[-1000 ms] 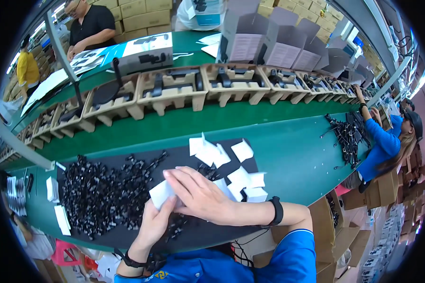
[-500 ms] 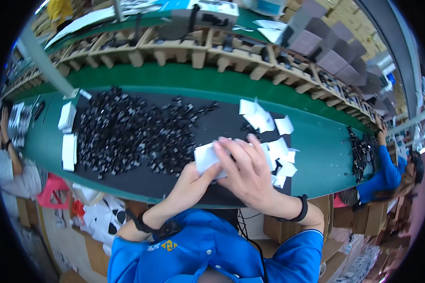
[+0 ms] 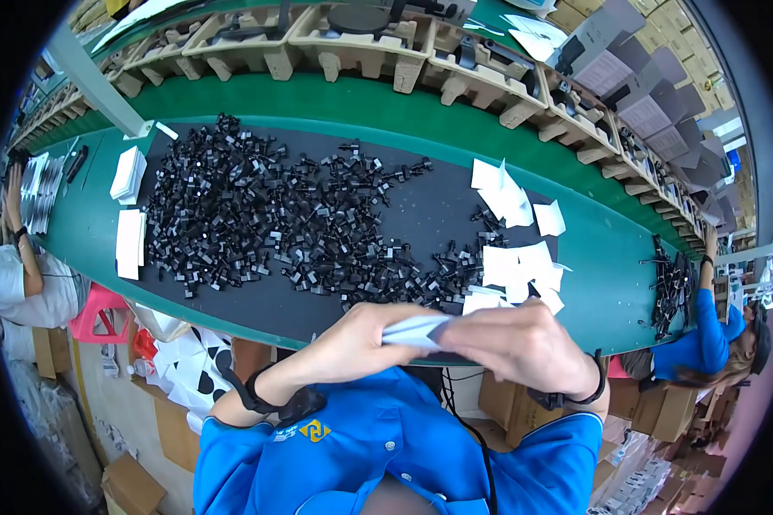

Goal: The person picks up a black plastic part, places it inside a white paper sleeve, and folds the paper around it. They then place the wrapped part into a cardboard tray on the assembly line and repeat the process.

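Note:
A folded white paper [image 3: 416, 330] is held close to my chest, over the front edge of the bench, with its edge turned toward me. My left hand [image 3: 348, 343] pinches its left end between thumb and fingers. On the paper's right end, my right hand [image 3: 524, 343] is closed, its fingers blurred by motion. Beyond my hands lies a wide heap of small black plastic parts [image 3: 240, 215] on a dark mat [image 3: 442, 206]. Loose white papers [image 3: 520, 266] lie scattered to the right of the heap, some standing folded.
Two stacks of white paper [image 3: 130, 245] lie at the mat's left edge. Cardboard trays [image 3: 361, 51] with black parts line the back. A person in blue [image 3: 720, 330] works at far right, beside black cables [image 3: 668, 287]; another person's arm [image 3: 24, 249] shows at far left.
Both hands have come down toward my body with the paper, which now shows edge-on and folded. My right hand's spread fingers have closed around its right end. The whole view has shifted.

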The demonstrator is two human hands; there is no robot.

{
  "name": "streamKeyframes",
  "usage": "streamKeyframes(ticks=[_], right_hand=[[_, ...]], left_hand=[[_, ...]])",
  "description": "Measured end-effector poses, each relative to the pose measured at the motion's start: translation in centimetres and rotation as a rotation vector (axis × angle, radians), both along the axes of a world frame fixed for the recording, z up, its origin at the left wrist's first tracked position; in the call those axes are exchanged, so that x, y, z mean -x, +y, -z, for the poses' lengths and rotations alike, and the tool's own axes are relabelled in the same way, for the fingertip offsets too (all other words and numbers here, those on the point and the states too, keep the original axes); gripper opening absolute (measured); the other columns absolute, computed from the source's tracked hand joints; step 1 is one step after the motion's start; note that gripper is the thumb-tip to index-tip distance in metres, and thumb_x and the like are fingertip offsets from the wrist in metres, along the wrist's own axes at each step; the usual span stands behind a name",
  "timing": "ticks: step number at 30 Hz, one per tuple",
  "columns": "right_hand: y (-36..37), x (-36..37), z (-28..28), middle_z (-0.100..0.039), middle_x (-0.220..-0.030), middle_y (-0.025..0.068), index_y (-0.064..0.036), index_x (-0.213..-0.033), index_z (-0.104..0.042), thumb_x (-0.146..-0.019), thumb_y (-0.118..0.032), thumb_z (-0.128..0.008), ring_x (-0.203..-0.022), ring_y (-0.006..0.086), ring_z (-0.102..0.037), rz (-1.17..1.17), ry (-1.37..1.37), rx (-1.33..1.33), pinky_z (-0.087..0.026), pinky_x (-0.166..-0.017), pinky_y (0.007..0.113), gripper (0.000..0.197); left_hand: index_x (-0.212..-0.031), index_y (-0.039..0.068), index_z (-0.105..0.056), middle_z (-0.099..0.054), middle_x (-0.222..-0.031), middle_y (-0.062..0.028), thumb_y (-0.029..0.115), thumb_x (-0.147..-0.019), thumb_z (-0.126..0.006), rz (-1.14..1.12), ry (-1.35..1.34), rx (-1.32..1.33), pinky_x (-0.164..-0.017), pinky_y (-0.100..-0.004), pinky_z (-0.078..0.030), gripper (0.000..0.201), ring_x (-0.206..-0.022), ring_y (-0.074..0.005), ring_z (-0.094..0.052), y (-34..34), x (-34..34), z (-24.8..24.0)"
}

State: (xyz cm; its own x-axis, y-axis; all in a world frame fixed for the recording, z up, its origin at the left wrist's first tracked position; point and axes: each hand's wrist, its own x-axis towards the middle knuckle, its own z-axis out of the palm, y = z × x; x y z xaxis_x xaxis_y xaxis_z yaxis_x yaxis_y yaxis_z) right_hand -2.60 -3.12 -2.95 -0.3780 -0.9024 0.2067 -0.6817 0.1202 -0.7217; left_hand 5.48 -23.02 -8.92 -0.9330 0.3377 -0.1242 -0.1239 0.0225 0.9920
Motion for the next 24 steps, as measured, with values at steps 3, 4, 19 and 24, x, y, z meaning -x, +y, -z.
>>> streamKeyframes(ticks=[3, 4, 19, 24], right_hand=[[-0.8, 0.2, 0.0, -0.063, -0.078, 0.0090, -0.0011, -0.099, -0.060, -0.080, -0.015, -0.067, -0.060, 0.0252, -0.062, -0.106, -0.069, -0.273, -0.049, -0.051, 0.033, 0.024], [-1.1, 0.2, 0.0, -0.064, -0.081, 0.0101, -0.0008, -0.099, -0.060, -0.081, -0.014, -0.066, -0.062, 0.0258, -0.063, -0.146, -0.100, -0.401, -0.049, -0.052, 0.033, 0.023], [-6.8, 18.2, 12.0, -0.057, -0.099, 0.0110, -0.0051, -0.109, -0.061, -0.080, -0.020, -0.065, -0.084, 0.0325, -0.060, 0.143, 0.502, -0.368, -0.049, -0.071, 0.039, 0.032], [-6.0, 18.2, 12.0, -0.061, -0.090, 0.0112, -0.0016, -0.100, -0.065, -0.082, -0.017, -0.063, -0.077, 0.0299, -0.062, 0.175, 0.568, -0.289, -0.050, -0.066, 0.036, 0.024]], left_hand=[[-0.109, -0.001, -0.060, -0.066, -0.097, -0.0104, 0.017, -0.080, -0.069, 0.118, 0.047, 0.112, -0.075, -0.0312, -0.051, 0.035, -0.086, -0.0171, -0.064, -0.2, 1.0, 0.4], [-0.108, -0.001, -0.060, -0.067, -0.096, -0.0105, 0.018, -0.077, -0.071, 0.164, 0.074, 0.163, -0.074, -0.0313, -0.051, 0.038, -0.085, -0.0172, -0.064, -0.4, 1.7, 0.4], [-0.108, 0.000, -0.062, -0.067, -0.087, -0.0048, -0.002, -0.066, -0.078, -0.392, -0.099, 0.040, -0.071, -0.0220, -0.051, 0.044, -0.081, -0.0103, -0.063, -5.7, 2.8, -0.1], [-0.109, 0.000, -0.061, -0.067, -0.088, -0.0051, -0.002, -0.066, -0.078, -0.385, -0.085, -0.020, -0.074, -0.0224, -0.051, 0.046, -0.082, -0.0100, -0.063, -6.0, 3.5, -0.2]])
